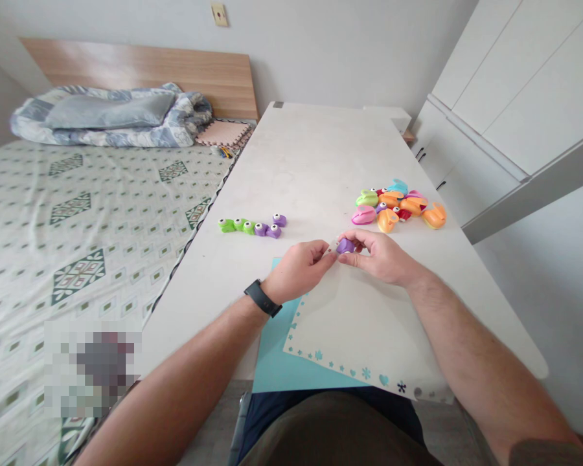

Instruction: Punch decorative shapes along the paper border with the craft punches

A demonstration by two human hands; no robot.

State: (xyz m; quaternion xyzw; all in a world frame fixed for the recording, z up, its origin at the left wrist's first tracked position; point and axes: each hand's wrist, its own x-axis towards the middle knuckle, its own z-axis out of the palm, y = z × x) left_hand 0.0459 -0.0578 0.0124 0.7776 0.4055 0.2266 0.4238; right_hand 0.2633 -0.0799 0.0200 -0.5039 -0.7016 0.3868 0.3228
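Note:
My right hand [376, 254] is closed around a small purple craft punch [345, 246] at the far edge of a white paper sheet [364, 317]. With thumb and fingers pinched, my left hand [307, 264] grips the sheet's far left corner beside the punch. Small cut-out shapes, among them stars, hearts and flowers, run along the sheet's left and near edges. Under it lies a light blue sheet [276, 356], showing at the left and near side. Ahead of my left hand stand several green punches [238, 224] and purple punches [273, 230] in a loose row.
A pile of larger orange, pink, green and blue punches [391, 207] lies beyond my right hand on the white table [320, 155]. Left of the table is a bed [126, 207] with a folded quilt. White cabinets [495, 97] stand at the right.

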